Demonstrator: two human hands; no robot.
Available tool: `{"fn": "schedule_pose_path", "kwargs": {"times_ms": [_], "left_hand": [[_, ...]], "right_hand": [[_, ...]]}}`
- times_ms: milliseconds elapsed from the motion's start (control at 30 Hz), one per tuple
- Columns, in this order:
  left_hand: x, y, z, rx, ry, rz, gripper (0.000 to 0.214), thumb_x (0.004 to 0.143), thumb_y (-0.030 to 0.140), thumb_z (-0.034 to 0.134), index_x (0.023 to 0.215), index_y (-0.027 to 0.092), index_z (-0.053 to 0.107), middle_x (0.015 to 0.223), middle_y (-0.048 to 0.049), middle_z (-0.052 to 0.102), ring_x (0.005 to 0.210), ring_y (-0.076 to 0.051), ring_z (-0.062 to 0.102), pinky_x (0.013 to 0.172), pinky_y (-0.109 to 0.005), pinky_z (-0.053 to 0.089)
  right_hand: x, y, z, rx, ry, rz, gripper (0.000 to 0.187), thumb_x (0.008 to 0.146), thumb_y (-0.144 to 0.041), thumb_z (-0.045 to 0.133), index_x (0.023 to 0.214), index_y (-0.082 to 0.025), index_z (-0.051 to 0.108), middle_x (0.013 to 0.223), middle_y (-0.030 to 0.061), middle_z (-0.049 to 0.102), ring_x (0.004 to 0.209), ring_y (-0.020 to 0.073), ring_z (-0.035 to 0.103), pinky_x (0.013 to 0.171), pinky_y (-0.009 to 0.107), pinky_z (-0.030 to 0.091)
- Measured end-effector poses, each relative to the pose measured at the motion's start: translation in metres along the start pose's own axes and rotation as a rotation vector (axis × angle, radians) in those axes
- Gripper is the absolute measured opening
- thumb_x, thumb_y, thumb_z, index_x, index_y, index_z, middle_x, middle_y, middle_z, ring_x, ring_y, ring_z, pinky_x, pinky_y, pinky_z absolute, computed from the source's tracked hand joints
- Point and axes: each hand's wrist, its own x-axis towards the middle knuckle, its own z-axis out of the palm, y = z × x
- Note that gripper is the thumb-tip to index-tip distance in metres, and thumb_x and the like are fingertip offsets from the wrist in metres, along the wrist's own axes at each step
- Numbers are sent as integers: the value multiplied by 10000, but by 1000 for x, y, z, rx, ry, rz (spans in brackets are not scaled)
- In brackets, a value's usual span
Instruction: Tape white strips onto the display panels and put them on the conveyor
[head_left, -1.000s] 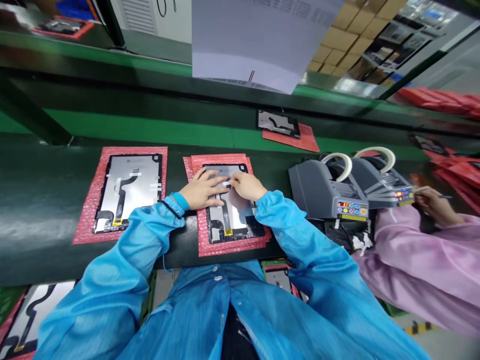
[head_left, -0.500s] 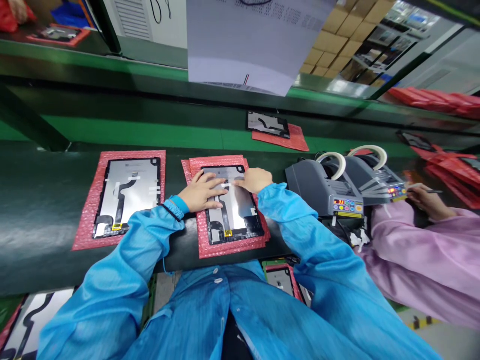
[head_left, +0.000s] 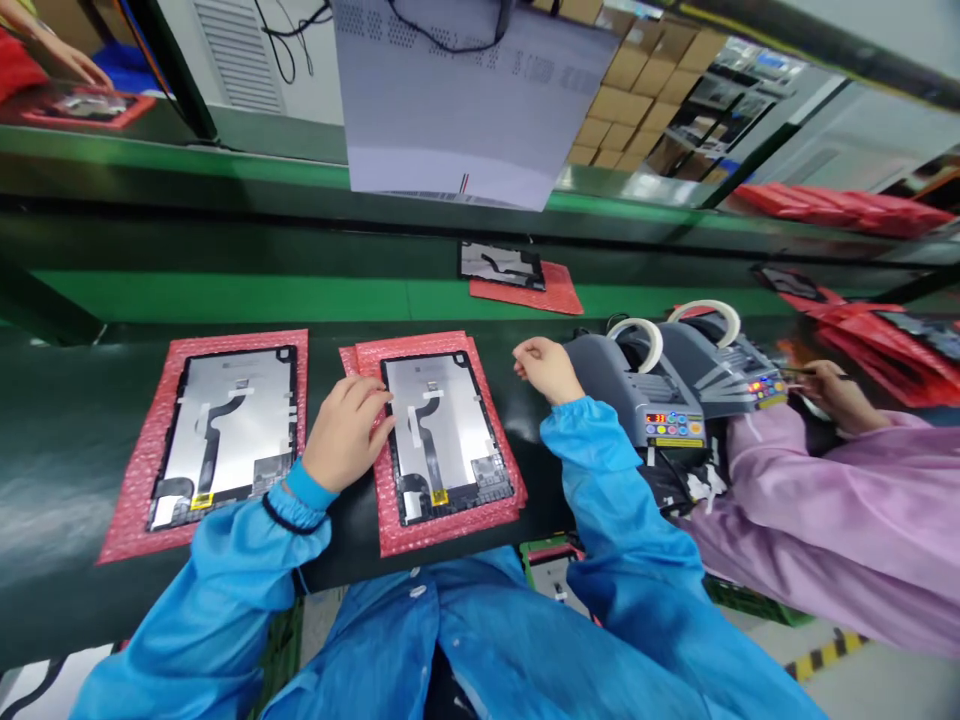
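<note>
In the head view a tablet screen panel (head_left: pixel 463 430), silver back up with a dark ribbon cable, lies on red bubble-wrap bags (head_left: pixel 420 543) in front of me. My left hand (head_left: pixel 349 430) rests at the panel's left edge, fingers curved and slightly apart, holding nothing visible. My right hand (head_left: pixel 549 368) hovers right of the panel, beside the grey tape dispenser (head_left: pixel 637 385). Its fingers are curled with thumb and index together; whether something small is between them cannot be seen. To the left, a similar panel (head_left: pixel 255 410) lies on another bubble-wrap bag (head_left: pixel 127 520).
A second tape dispenser (head_left: pixel 731 370) stands right of the first, near a co-worker's hand (head_left: pixel 844 395) and pink sleeve (head_left: pixel 847 490). Behind the mat, another panel (head_left: pixel 502 265) lies partly on a red bag (head_left: pixel 555 290). A white sheet (head_left: pixel 457 120) hangs above the bench.
Both hands have come off the middle of the panel. The left has drawn back to its left edge; the right has moved right, toward the tape dispenser. The view has shifted slightly.
</note>
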Motion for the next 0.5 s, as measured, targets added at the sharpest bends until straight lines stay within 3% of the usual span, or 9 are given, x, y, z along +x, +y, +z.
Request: {"fn": "schedule_pose_path", "kwargs": {"times_ms": [133,200,300,400,500], "left_hand": [[8,13,0,-43,108,19,177,896,282,508,967,166,620,1022,-111,640,1005,-254,545,924,-426,463],[9,16,6,-69,195,-6,141,896,256,516,963,175,609,998,-102,646,982,-239,566,902,-410,476],[5,16,17,-82,278,-31,108,898,216,521,977,190,591,976,-80,653,949,-216,589,868,-387,494],[2,12,24,-76,289,-23,122,904,195,518,1005,181,584,987,-79,651,950,-202,587,845,-361,501],[-1,11,26,-78,269,-29,136,910,196,508,1022,173,583,1004,-86,646,969,-201,577,846,-346,497]], "right_hand": [[77,-15,2,-178,172,61,254,798,-52,477,989,-103,635,939,128,694,918,198,644,850,301,475],[119,-24,4,-286,225,104,319,795,-1,489,1082,-63,616,1131,195,642,1110,235,582,959,323,417],[170,-29,2,-296,262,199,317,816,-9,525,1128,6,581,1248,269,551,1211,287,510,1009,389,383],[204,-22,-4,-252,273,300,317,871,-184,586,1163,-63,571,1266,186,546,1180,270,525,995,467,413],[229,-14,-7,-154,243,298,358,894,-341,576,1200,-156,556,1237,96,559,1088,222,570,920,454,484]]}}
